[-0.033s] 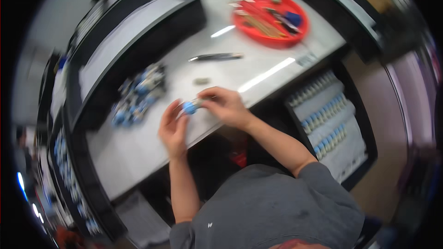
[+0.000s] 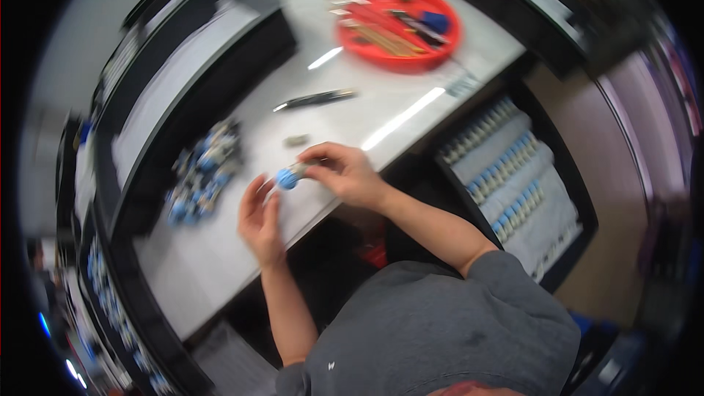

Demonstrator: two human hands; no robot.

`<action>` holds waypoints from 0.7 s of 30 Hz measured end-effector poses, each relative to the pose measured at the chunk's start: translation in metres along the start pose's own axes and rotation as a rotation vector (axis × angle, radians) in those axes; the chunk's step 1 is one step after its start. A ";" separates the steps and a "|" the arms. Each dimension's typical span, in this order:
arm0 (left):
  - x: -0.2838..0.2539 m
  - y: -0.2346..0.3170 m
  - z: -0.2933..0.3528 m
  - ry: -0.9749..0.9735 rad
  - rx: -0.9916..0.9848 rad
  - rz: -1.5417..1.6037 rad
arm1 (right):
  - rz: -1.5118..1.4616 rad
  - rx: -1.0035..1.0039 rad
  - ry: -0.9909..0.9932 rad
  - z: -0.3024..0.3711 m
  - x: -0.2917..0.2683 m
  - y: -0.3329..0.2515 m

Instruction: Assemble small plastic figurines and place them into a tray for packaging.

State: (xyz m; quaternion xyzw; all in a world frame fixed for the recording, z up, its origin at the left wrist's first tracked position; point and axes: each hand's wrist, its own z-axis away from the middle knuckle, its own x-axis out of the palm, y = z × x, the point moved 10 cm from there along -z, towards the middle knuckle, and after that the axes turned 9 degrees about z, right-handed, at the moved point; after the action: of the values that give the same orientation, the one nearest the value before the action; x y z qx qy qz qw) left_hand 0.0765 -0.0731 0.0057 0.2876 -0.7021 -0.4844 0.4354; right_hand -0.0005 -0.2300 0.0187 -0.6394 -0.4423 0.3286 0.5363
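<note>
Over the near edge of the white table, my right hand (image 2: 348, 174) pinches a small piece with a round blue end (image 2: 287, 179) and a pale cream end. The cream end is between its thumb and fingers, and the blue end points toward my left hand. My left hand (image 2: 260, 221) is just left of the blue end, thumb and fingers apart, with nothing visible in it. A small pale piece (image 2: 296, 141) lies on the table beyond my right hand. Farther back is a dark pen-like tool (image 2: 315, 100). Motion blur hides fine detail.
A heap of blue and pale pieces (image 2: 205, 169) lies at left beside a black bin (image 2: 253, 48). A red round tray (image 2: 400, 62) with sticks and tools stands at the back. To the right, a black tray (image 2: 561, 249) holds rows of similar pieces on white lining.
The whole view has shifted, so the table things appear farther left. My left fingers, which were at the blue end, now sit slightly off it. My right hand keeps its pinch.
</note>
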 end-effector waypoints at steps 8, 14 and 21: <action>0.002 -0.002 -0.001 -0.059 0.006 -0.058 | 0.098 -0.237 0.902 0.111 -0.268 -0.009; 0.006 -0.005 -0.004 -0.061 0.001 -0.144 | 0.883 0.144 1.490 0.334 -0.467 0.066; 0.007 -0.009 -0.002 -0.060 -0.012 -0.191 | 1.171 0.587 1.675 0.468 -0.509 0.104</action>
State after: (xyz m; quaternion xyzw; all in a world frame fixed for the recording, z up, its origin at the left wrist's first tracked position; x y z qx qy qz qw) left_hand 0.0751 -0.0829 -0.0002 0.3360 -0.6813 -0.5364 0.3678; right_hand -0.5966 -0.5160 -0.2082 -0.6205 0.5411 0.0843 0.5613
